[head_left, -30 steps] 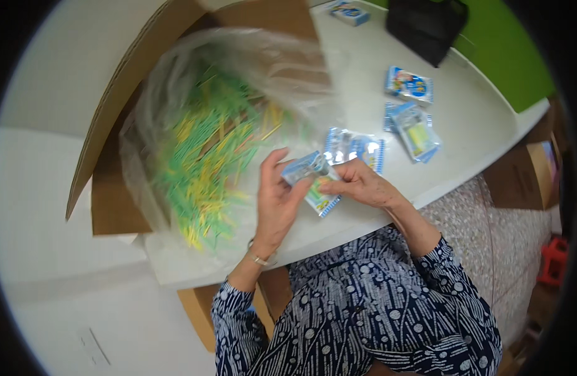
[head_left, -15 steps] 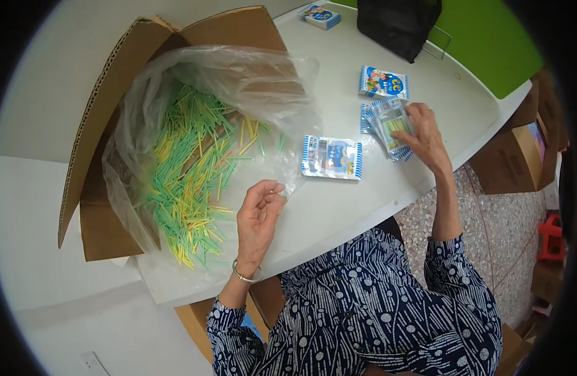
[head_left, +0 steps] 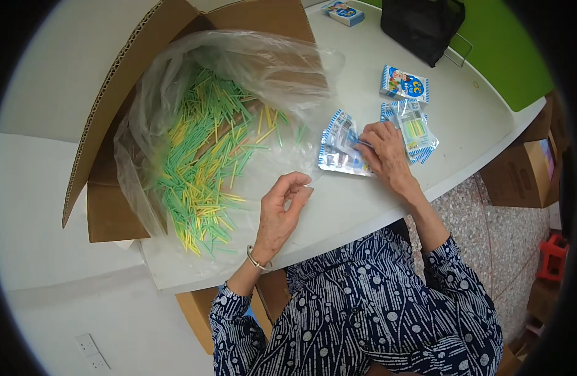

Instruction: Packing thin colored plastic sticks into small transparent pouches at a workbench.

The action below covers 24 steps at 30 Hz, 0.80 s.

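My right hand [head_left: 389,160] is closed in a pinch on the edge of a small blue-and-white packet [head_left: 340,131] with a striped end. This packet is tilted over another silvery packet [head_left: 338,161] lying flat on the white table. Just right of the hand is a loose pile of packets [head_left: 416,128]; the top one has a clear window showing yellow-green sticks. My left hand [head_left: 282,210], wearing a bangle, hovers near the table's front with fingers loosely curled, thumb apart and nothing seen between them. Its fingertips are close to the clear plastic bag [head_left: 251,53].
Many green and yellow thin sticks [head_left: 204,150] spill from the bag inside a cardboard box [head_left: 103,119] at left. Farther back are a filled packet [head_left: 404,83], a small box-shaped pack [head_left: 343,12] and a black bag [head_left: 423,28]. Cartons [head_left: 520,172] stand on the floor at right.
My right hand has moved left from the packet pile to the silvery packet, where a tilted packet now shows under its fingers. My left hand has stayed nearly in place. The view has shifted slightly.
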Motion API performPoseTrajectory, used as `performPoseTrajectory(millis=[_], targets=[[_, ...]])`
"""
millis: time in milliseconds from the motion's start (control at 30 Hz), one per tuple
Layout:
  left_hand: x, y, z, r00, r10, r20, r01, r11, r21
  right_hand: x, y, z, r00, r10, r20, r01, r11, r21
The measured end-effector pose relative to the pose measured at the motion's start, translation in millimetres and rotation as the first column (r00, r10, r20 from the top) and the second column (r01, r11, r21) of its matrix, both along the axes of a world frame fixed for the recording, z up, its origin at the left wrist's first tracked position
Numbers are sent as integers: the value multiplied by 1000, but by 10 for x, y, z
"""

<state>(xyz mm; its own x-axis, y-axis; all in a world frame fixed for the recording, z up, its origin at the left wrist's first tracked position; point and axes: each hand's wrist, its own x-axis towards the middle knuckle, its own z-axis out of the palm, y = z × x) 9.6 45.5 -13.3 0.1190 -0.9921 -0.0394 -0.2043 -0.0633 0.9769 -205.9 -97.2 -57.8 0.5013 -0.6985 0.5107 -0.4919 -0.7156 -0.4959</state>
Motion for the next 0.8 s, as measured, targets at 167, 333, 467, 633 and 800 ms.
performPoseTrajectory(millis=[167, 333, 467, 633, 800], targets=[[-57, -174, 79, 965, 211, 157, -167, 952, -257, 115, 282, 417, 999, 43, 33, -37, 986, -165], [-38, -194, 146, 994, 80, 72, -74, 994, -83, 302, 465, 504, 981, 191, 25, -186, 975, -121], [39, -21, 185, 950, 151, 274, -110, 981, -156, 445, 531, 596, 969, 229, 95, -230, 973, 1], [113, 176, 245, 851, 165, 498, -14, 956, -293, 578, 544, 627, 909, 412, 64, -416, 905, 83], [202, 288, 339, 751, 179, 636, 64, 938, -341, 692, 582, 570, 828, 539, 154, -560, 786, 261]])
